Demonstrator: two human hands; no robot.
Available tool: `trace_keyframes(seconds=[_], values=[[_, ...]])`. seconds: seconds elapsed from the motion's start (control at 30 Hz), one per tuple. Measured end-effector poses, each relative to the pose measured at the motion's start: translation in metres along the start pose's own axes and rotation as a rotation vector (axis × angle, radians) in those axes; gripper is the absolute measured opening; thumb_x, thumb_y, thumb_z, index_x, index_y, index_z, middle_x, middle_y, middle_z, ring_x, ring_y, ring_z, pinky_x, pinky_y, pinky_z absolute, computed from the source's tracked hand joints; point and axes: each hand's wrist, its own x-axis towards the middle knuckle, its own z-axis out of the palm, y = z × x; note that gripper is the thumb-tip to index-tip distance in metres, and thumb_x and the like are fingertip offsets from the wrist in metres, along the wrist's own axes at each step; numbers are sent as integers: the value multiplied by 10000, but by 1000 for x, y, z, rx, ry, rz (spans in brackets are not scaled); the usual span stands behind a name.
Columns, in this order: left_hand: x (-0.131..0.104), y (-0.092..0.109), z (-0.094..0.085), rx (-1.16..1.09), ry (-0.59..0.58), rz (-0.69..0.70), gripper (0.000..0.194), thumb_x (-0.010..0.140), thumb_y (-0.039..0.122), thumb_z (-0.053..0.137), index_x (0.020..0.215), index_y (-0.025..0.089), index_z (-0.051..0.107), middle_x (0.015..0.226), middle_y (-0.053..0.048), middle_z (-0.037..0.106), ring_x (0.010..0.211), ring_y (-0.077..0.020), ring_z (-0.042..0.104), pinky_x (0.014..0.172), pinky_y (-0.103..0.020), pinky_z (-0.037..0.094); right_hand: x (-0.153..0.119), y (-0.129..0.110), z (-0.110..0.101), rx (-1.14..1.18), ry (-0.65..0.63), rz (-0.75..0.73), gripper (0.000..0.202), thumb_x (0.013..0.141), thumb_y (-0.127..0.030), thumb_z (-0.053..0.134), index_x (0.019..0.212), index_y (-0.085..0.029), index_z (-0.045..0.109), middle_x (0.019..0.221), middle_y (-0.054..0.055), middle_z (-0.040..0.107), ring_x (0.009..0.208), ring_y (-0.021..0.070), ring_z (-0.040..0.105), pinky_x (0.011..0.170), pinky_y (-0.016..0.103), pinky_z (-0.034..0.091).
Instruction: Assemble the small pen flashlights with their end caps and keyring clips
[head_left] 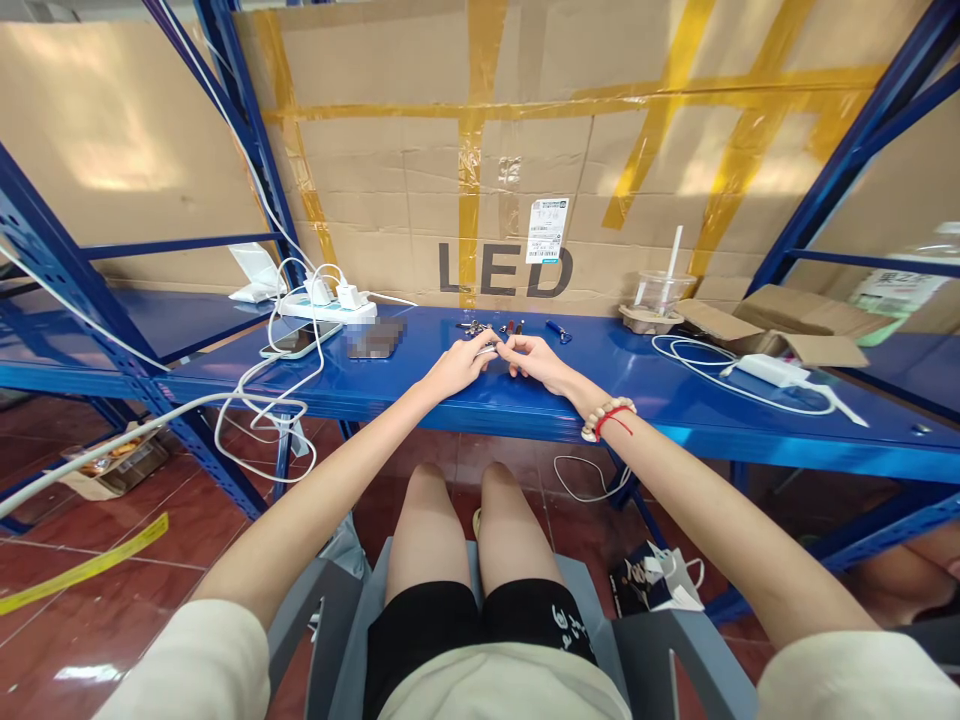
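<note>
My left hand (pixel 459 366) and my right hand (pixel 534 360) meet at the middle of the blue table (pixel 420 385), fingertips close together. Between them is a small, shiny, light-coloured item (pixel 487 349), too small to name, pinched in the fingers of my left hand. The fingers of my right hand are bent and closed at its right end; what they grip is hidden. Just behind my hands lie several small metal pieces (pixel 471 327) and some small dark and red pieces (pixel 512 327). A small blue tool-like item (pixel 559 331) rests behind my right hand.
At the left are a power strip (pixel 330 308), white cables, a phone (pixel 301 341) and a blurred flat item (pixel 376 339). A plastic cup (pixel 660 294), an open cardboard box (pixel 780 320) and a white adapter (pixel 772 370) stand right. Large cardboard (pixel 420 170) rises behind.
</note>
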Motion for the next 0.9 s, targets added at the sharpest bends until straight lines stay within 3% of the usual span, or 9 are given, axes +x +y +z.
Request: trace_keyframes(seconds=[0.23,0.33,0.47,0.9], values=[[2,2,3,30,53,-55,253,909,328,337,1070,218,498,690,-6,592,687,-171,596,690,-258,441,2,-3,3,20,80,18,474,611,-607,677,651,-147,569,617,-10,546,416,40,455,343,167,274],[3,0,3,34,63,-94,259,909,331,336,1068,216,505,682,-6,588,683,-175,593,698,-270,438,0,-5,3,62,157,29,481,583,-578,711,789,-151,631,706,7,598,422,40,463,332,170,296],[5,-4,4,-23,41,-88,273,909,344,331,1055,206,515,665,3,572,663,-161,578,687,-261,433,-1,-4,2,89,143,-14,491,584,-491,747,941,-162,681,843,37,648,462,37,472,355,169,326],[6,-7,3,-113,-37,-58,283,878,340,343,933,163,557,626,20,542,639,-132,530,683,-246,422,-1,1,-1,65,167,-12,401,534,-432,786,778,-123,706,703,49,649,465,53,459,335,160,283]])
